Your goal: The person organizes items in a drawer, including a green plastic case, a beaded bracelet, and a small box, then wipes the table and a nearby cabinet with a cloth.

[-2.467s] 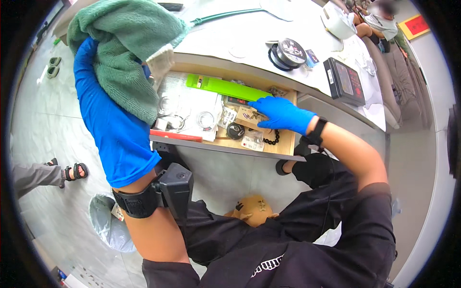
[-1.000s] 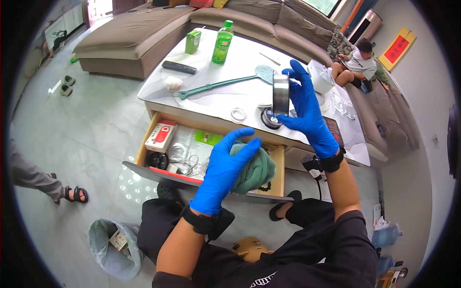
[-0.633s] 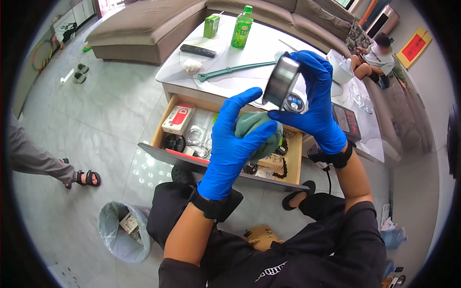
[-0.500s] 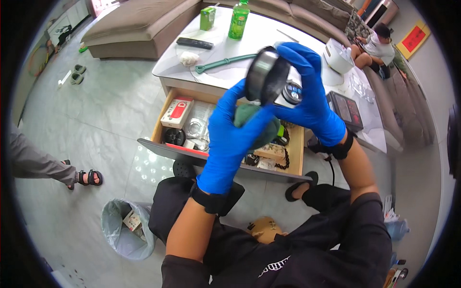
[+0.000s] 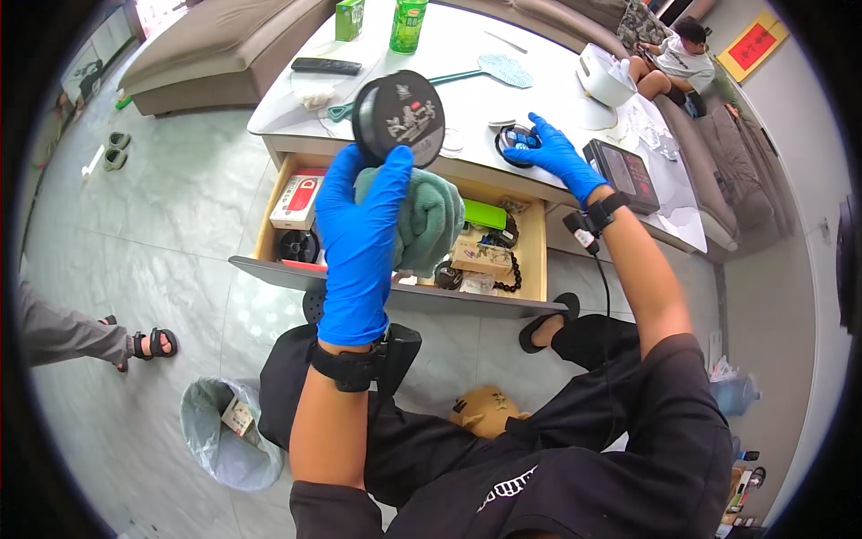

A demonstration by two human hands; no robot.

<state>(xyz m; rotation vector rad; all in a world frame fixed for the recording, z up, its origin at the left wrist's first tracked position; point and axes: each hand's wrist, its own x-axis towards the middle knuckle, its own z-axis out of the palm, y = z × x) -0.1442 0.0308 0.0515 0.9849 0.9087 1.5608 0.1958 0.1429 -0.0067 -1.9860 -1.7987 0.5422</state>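
Note:
My left hand (image 5: 361,235), in a blue glove, is raised over the open drawer (image 5: 395,295). It holds a bunched green towel (image 5: 433,220) and a round black tin (image 5: 400,117) that stands on edge at its fingertips. My right hand (image 5: 552,153), also in a blue glove, reaches out over the white low table (image 5: 467,99). Its fingers close on a round black lid (image 5: 514,144) lying there. A black strap sits on each wrist.
The drawer holds a red and white box (image 5: 296,198), a green box (image 5: 486,216), a small carton (image 5: 480,257) and dark beads (image 5: 514,271). On the table stand a green bottle (image 5: 409,18), a remote (image 5: 327,65), a fly swatter (image 5: 499,68) and a black device (image 5: 624,171). A lined bin (image 5: 220,433) stands lower left. Another person's sandalled foot (image 5: 148,342) is at the left.
My right hand has let go of the tin and gone out to the lid on the table. The tin now stays with my left hand and the towel.

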